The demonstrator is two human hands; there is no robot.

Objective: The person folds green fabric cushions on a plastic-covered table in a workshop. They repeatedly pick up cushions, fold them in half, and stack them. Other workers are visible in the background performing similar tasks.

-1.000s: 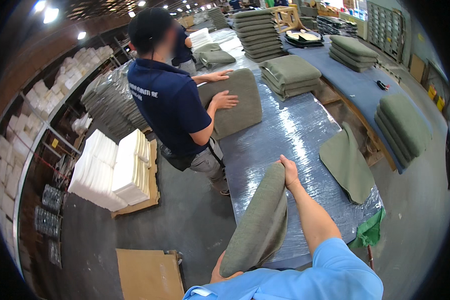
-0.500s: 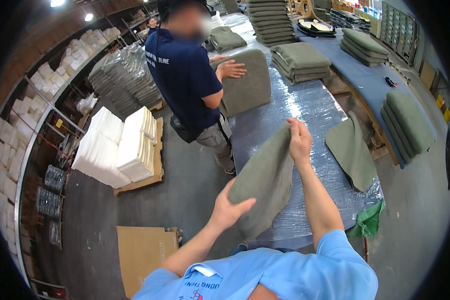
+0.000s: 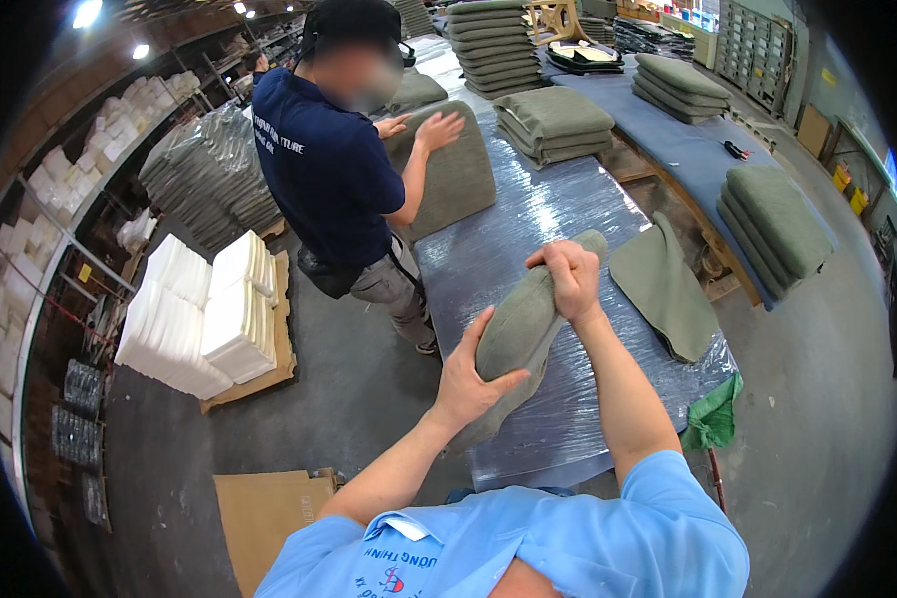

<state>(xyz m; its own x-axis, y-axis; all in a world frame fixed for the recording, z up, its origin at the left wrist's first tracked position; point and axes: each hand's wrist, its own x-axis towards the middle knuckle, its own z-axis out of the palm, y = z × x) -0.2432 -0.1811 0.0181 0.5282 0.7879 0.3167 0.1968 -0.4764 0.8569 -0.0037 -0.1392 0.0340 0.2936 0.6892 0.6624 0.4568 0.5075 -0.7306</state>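
Note:
An olive-green fabric cushion cover (image 3: 516,329) is held up at a slant over the near part of the plastic-wrapped table (image 3: 568,224). My left hand (image 3: 471,383) grips its lower left side, thumb on the near face and fingers round the far edge. Higher up, my right hand (image 3: 571,279) is closed over the upper edge, with the fabric bunched beneath the fingers. Whether anything is inside the cover, I cannot tell. To the right of my right hand, another loose olive-green cover (image 3: 668,289) lies limp on the tabletop.
Across the table, a co-worker (image 3: 329,169) in dark blue handles an upright green cushion (image 3: 455,159). Folded green stacks (image 3: 553,125) stand farther back. A blue side table (image 3: 683,140) holds more cushions (image 3: 772,224). White foam blocks (image 3: 239,299) sit on the floor, left.
The cover, flat and stretched before, is now bunched and rounder. My right hand has moved down and left and curled over its edge. The co-worker's hand has lifted from the cushion.

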